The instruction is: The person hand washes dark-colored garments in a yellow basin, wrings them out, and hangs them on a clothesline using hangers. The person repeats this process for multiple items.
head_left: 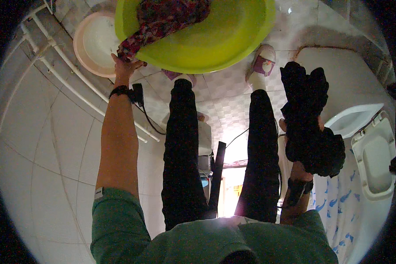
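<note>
My left hand (126, 67) is at the rim of a large yellow-green plastic basin (231, 46), shut on the end of a dark red patterned cloth (161, 23). The rest of the cloth lies in the basin. On the right, my right hand (302, 132) holds a bunched black cloth (312, 145), which hides most of the fingers. A smaller pale pink basin (97, 43) with whitish contents stands beside the large one, left of it.
White pipes (76, 71) run along the left wall. A white toilet (353, 120) with its lid (376, 158) raised is at the right, near a curtain (336, 201) with blue fish shapes. My slippered feet (264, 64) stand on the tiled floor (214, 82) by the large basin.
</note>
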The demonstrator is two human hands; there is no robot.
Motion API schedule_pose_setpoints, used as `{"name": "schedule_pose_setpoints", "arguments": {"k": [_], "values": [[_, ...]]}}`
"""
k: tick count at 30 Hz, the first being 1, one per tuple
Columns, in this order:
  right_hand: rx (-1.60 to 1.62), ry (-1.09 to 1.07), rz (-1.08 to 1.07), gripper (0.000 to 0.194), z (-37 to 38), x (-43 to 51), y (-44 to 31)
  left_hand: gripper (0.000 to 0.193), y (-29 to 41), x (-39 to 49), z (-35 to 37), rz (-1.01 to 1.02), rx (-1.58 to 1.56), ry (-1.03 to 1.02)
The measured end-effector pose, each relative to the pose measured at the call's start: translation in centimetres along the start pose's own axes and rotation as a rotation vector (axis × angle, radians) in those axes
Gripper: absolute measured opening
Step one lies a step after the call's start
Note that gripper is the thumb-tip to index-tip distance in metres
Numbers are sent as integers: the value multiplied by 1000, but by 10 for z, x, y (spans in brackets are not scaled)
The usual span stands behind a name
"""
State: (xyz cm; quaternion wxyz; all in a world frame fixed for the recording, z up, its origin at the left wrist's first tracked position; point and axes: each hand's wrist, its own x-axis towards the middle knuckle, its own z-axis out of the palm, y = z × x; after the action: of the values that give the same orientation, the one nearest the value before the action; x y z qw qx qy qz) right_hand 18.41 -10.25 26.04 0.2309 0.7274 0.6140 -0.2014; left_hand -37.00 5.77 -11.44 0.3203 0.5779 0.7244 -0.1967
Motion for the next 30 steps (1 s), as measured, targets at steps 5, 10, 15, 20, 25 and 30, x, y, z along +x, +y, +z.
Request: {"name": "schedule_pose_setpoints", "arguments": {"k": [5, 10, 15, 20, 25, 30], "values": [[86, -13, 9, 65, -2, 8, -20, 41, 4, -19, -15, -43, 147, -260], [167, -31, 26, 63, -9, 13, -25, 28, 28, -99, -75, -74, -445, 109], [255, -16, 48, 61, -25, 14, -25, 27, 127, -214, -182, 244, -562, 358], [359, -28, 77, 58, -33, 11, -17, 62, 222, -236, -201, 477, -489, -126], [548, -66, 132, 56, -29, 7, -8, 90, 258, -163, -138, 456, -155, -212], [738, -107, 178, 54, -10, 7, -6, 91, 307, -96, -49, 710, 281, 138]]}}
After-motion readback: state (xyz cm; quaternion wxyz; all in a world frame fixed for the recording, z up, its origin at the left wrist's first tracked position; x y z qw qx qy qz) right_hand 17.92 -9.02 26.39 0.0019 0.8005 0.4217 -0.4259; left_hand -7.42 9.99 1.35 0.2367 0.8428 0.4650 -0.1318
